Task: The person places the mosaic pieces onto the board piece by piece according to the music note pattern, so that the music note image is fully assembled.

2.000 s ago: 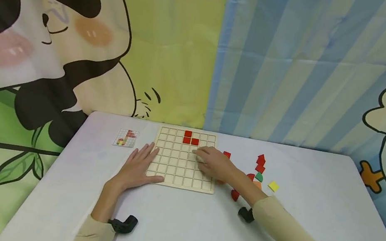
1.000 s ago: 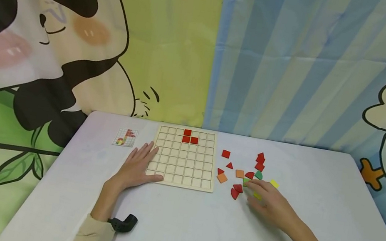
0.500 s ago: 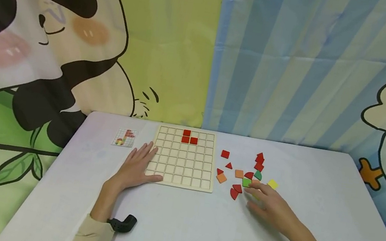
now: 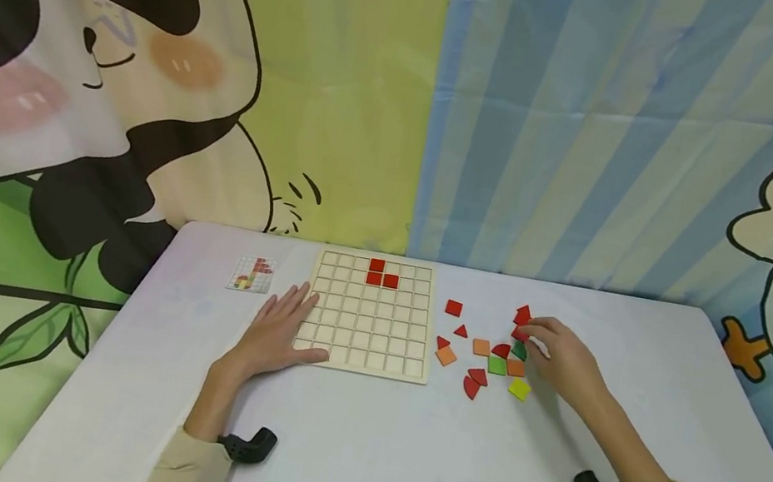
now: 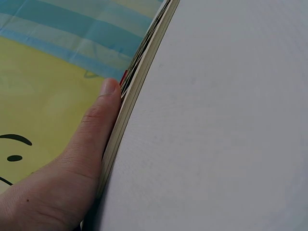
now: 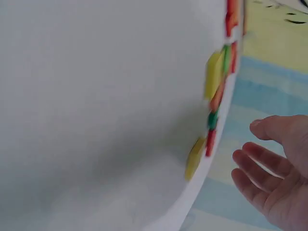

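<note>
In the head view, my left hand [image 4: 276, 326] lies spread over the left edge of a pale wooden grid board [image 4: 365, 326]. Its thumb is at the board's front side in the left wrist view. Three red squares [image 4: 374, 279] sit in cells near the board's back edge. My right hand [image 4: 563, 363] reaches over the loose pieces, fingertips at a red square [image 4: 520, 332] beside a green quarter-circle [image 4: 519, 350]. In the right wrist view its thumb and fingers are apart with nothing between them. It hides a yellow piece [image 6: 195, 158] from the head view.
Right of the board lie a red square [image 4: 453, 308], red triangles [image 4: 461, 330], orange squares [image 4: 481, 347], a light green square [image 4: 496, 365], red quarter-circles [image 4: 471, 387] and a yellow square [image 4: 519, 389]. A small pattern card [image 4: 250, 274] lies left of the board on the white table [image 4: 352, 455].
My right hand left the board and went right to the loose pieces, hovered near the light green square, then moved back to the red pieces. My left hand stays on the board.
</note>
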